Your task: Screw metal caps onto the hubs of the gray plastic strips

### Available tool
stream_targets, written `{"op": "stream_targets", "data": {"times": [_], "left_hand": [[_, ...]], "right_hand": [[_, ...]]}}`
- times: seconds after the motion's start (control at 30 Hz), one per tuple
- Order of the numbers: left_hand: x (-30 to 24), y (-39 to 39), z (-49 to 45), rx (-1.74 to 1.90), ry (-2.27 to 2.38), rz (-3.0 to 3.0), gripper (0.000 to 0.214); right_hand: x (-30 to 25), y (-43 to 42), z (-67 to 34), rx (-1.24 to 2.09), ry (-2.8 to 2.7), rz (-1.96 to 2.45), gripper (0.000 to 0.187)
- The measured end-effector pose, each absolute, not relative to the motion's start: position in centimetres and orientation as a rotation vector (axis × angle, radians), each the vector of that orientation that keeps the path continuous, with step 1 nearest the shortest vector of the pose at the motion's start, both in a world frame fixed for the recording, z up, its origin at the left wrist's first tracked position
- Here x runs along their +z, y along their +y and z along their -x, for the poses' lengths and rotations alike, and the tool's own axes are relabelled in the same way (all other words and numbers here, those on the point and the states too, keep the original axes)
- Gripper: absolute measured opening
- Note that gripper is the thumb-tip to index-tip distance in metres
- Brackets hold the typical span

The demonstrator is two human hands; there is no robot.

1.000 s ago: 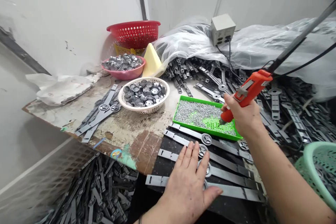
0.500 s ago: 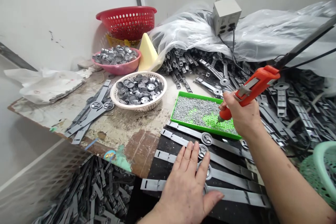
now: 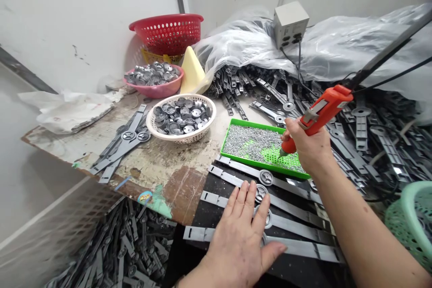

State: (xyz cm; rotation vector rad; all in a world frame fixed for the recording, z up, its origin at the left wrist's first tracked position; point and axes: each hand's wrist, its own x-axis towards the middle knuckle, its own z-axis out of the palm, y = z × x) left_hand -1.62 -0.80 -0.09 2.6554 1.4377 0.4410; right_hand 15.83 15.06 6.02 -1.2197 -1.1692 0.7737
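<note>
My left hand (image 3: 241,234) lies flat, fingers stretched out, across several long grey plastic strips (image 3: 297,227) with round spoked hubs, set side by side on a black surface (image 3: 192,213). Wrapped round an orange electric screwdriver (image 3: 322,110) is my right hand (image 3: 312,144). The screwdriver slants down to the left, its tip over the screws in a green tray (image 3: 256,160) of small silver screws (image 3: 249,137). Whether a screw sits on the tip is too small to tell.
A cream basket (image 3: 182,138) and a pink bowl (image 3: 157,91) hold round grey caps. Loose strips (image 3: 124,139) lie at the left of the worktable (image 3: 141,162). Strips pile up behind under plastic sheeting (image 3: 236,47), beside a power box (image 3: 290,22). A mint-green basket (image 3: 410,202) stands right.
The view has shifted slightly, so the left-hand items appear a little further right. Both hands stay nearly in place, and the screwdriver tip remains over the screw tray.
</note>
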Motion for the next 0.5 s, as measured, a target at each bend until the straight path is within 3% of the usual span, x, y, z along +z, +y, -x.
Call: {"op": "stream_targets", "data": {"times": [0.3, 0.5], "left_hand": [[0.6, -0.9, 1.6, 0.5, 1.453, -2.658, 0.082], [1.7, -2.3, 1.8, 0.536, 1.405, -2.656, 0.074]], "right_hand": [[10.0, 13.6, -15.7, 0.818, -1.14, 0.984, 0.029], [12.6, 8.2, -13.7, 1.124, -1.12, 0.836, 0.03]]}}
